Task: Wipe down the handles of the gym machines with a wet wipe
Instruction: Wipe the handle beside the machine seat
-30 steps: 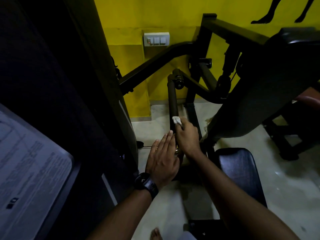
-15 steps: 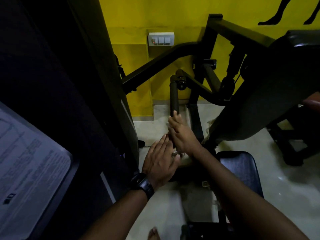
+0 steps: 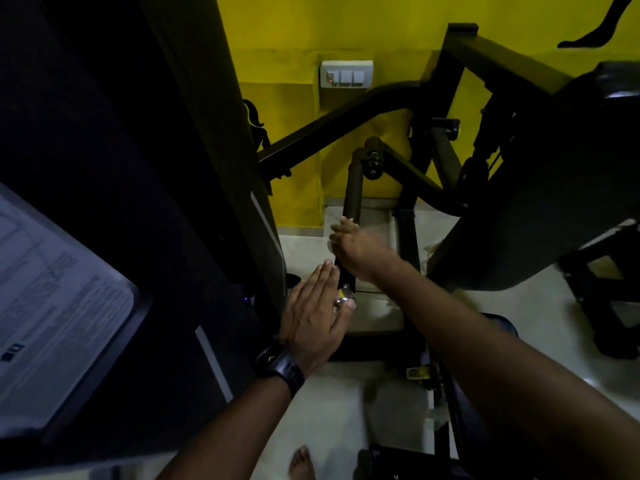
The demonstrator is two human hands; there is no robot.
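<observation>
A long black padded handle [image 3: 354,188] of the gym machine runs away from me toward the yellow wall, with a chrome end cap [image 3: 343,301] at its near end. My right hand [image 3: 360,249] curls round the middle of the handle. Only a sliver of the white wet wipe [image 3: 350,221] shows at its fingertips. My left hand [image 3: 317,313], with a black watch on the wrist, lies flat with straight fingers against the handle's near end beside the cap.
A dark machine column [image 3: 221,168] with a printed placard [image 3: 52,306] stands close on the left. A large black pad [image 3: 571,202] and frame bars crowd the right. A switch plate [image 3: 346,74] is on the wall. My bare foot [image 3: 301,462] is on the pale floor.
My right hand has slid farther along the handle, away from me, and the wipe is now mostly hidden under it. My left hand has stayed at the near end.
</observation>
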